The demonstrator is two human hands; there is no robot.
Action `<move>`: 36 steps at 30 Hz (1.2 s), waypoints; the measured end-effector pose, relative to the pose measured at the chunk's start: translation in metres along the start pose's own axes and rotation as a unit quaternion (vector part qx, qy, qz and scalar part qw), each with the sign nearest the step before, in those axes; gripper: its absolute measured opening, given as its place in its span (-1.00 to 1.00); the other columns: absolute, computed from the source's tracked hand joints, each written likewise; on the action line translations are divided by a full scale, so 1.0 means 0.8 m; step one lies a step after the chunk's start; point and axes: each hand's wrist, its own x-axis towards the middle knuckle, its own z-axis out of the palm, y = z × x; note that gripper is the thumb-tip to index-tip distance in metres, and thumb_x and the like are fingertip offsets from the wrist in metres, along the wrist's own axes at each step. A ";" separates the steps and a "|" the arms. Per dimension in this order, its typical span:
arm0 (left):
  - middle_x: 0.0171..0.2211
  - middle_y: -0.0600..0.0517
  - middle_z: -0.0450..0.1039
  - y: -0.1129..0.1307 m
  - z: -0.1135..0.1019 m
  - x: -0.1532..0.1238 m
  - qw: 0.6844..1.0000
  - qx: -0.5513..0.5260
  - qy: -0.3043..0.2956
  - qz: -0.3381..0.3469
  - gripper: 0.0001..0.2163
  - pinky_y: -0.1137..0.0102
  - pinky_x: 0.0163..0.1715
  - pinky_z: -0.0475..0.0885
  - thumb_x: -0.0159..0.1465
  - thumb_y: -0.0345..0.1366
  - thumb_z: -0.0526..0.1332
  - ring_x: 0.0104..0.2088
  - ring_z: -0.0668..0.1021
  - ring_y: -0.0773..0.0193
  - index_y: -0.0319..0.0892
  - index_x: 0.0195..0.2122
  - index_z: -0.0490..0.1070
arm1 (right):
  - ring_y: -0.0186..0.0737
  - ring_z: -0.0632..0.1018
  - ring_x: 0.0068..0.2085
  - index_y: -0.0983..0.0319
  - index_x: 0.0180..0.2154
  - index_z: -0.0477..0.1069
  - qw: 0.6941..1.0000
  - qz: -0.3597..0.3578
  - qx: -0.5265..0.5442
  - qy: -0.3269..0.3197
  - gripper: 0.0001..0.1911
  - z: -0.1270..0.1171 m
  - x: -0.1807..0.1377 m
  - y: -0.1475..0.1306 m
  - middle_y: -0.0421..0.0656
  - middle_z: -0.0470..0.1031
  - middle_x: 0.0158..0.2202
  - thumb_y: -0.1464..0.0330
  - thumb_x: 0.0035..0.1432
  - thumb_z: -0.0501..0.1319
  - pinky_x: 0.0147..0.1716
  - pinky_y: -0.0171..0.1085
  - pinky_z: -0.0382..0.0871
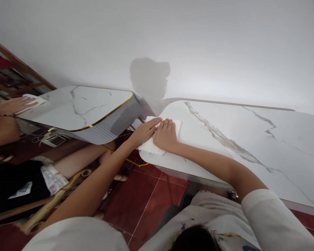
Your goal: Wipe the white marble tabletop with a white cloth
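My left hand (pixel 146 132) and my right hand (pixel 166 135) lie side by side on a white cloth (pixel 151 145). Both have their fingers stretched out flat and press the cloth down rather than grip it. Beneath it is the rounded left end of a white marble-patterned tabletop (pixel 214 115) with grey-brown veins. Part of the cloth hangs close to the table's left edge, and its middle is hidden under my hands.
To the left stands a second marble-patterned table (pixel 91 104) with gold trim and a ribbed side. Another person's hand (pixel 13 105) rests on a white cloth (pixel 36 100) there. A white wall (pixel 199 52) runs behind both tables. Red tiles (pixel 143 195) cover the floor.
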 end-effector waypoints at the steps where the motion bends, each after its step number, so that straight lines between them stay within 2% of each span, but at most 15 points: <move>1: 0.27 -0.01 0.20 0.005 -0.002 -0.014 1.000 0.001 -0.003 -0.006 -0.41 0.27 0.29 0.09 0.31 -0.04 -0.22 0.28 0.25 0.22 -0.19 0.25 0.20 | 0.21 0.14 0.30 0.69 0.24 0.03 1.000 -0.005 0.008 -0.007 -0.35 -0.003 -0.011 -0.006 0.35 0.07 0.28 0.31 0.28 -0.07 0.26 0.07 -0.05; 5: 0.27 -0.04 0.20 0.029 -0.004 -0.056 0.999 0.002 0.002 -0.034 -0.38 0.29 0.29 0.09 0.31 0.01 -0.25 0.28 0.25 0.22 -0.22 0.25 0.20 | 0.19 0.13 0.31 0.68 0.24 0.03 0.999 -0.028 0.022 -0.012 -0.34 -0.010 -0.048 -0.018 0.33 0.07 0.29 0.30 0.29 -0.06 0.27 0.04 -0.05; 8: 0.28 -0.08 0.17 0.051 -0.002 -0.075 0.999 0.005 0.008 -0.036 -0.37 0.28 0.30 0.08 0.31 0.01 -0.25 0.29 0.23 0.21 -0.26 0.25 0.20 | 0.21 0.13 0.31 0.70 0.24 0.03 0.999 -0.043 0.018 -0.009 -0.33 -0.015 -0.072 -0.016 0.34 0.08 0.28 0.30 0.28 -0.04 0.26 0.05 -0.04; 11: 0.28 -0.08 0.16 0.075 0.003 -0.080 1.000 0.012 -0.008 -0.028 -0.36 0.26 0.30 0.07 0.31 0.02 -0.24 0.29 0.22 0.19 -0.26 0.25 0.20 | 0.22 0.15 0.30 0.72 0.22 0.05 0.999 -0.053 0.009 -0.008 -0.33 -0.025 -0.094 -0.004 0.38 0.11 0.26 0.30 0.26 -0.02 0.26 0.05 -0.05; 14: 0.28 -0.06 0.16 0.098 0.011 -0.069 0.999 0.015 -0.018 -0.032 -0.38 0.26 0.30 0.07 0.30 -0.02 -0.22 0.29 0.22 0.19 -0.27 0.25 0.20 | 0.20 0.17 0.29 0.71 0.22 0.07 0.999 -0.051 -0.002 -0.017 -0.35 -0.040 -0.105 0.015 0.36 0.13 0.25 0.32 0.26 0.00 0.26 0.02 -0.04; 18: 0.27 -0.02 0.19 0.115 0.023 -0.029 0.999 0.011 -0.021 -0.044 -0.44 0.29 0.29 0.09 0.31 -0.09 -0.19 0.28 0.25 0.22 -0.23 0.24 0.22 | 0.13 0.17 0.30 0.68 0.22 0.09 0.999 -0.010 -0.005 -0.043 -0.43 -0.054 -0.087 0.042 0.32 0.12 0.27 0.43 0.27 -0.05 0.26 -0.02 -0.04; 23: 0.27 -0.04 0.19 0.112 0.042 0.049 1.000 -0.010 -0.010 -0.013 -0.50 0.30 0.27 0.11 0.33 -0.17 -0.14 0.27 0.26 0.19 -0.23 0.23 0.24 | 0.08 0.12 0.32 0.60 0.23 0.10 0.996 0.074 0.006 -0.052 -0.47 -0.052 -0.034 0.088 0.22 0.10 0.30 0.48 0.29 -0.14 0.25 -0.02 -0.05; 26: 0.24 -0.05 0.25 0.103 0.053 0.099 0.999 -0.035 0.016 0.017 -0.53 0.31 0.25 0.15 0.31 -0.21 -0.09 0.25 0.29 0.18 -0.22 0.19 0.30 | 0.04 0.08 0.33 0.51 0.25 0.11 0.996 0.083 0.008 -0.029 -0.47 -0.048 -0.004 0.120 0.12 0.09 0.32 0.42 0.30 -0.13 0.27 -0.01 -0.09; 31: 0.14 0.00 0.40 0.088 0.068 0.174 0.994 -0.086 0.061 0.015 -0.60 0.35 0.20 0.22 0.26 -0.30 -0.01 0.16 0.41 0.19 -0.15 0.07 0.43 | 0.05 0.07 0.33 0.49 0.23 0.13 0.994 0.111 0.004 -0.002 -0.47 -0.041 0.050 0.164 0.09 0.12 0.31 0.37 0.32 -0.13 0.27 0.01 -0.12; 36: 0.07 0.01 0.47 0.069 0.080 0.236 0.991 -0.097 0.088 -0.009 -0.62 0.33 0.16 0.26 0.22 -0.34 0.02 0.12 0.44 0.16 -0.14 0.01 0.49 | 0.04 0.10 0.32 0.48 0.22 0.15 0.997 0.077 -0.004 0.000 -0.48 -0.034 0.107 0.206 0.09 0.16 0.29 0.40 0.31 -0.14 0.26 0.00 -0.09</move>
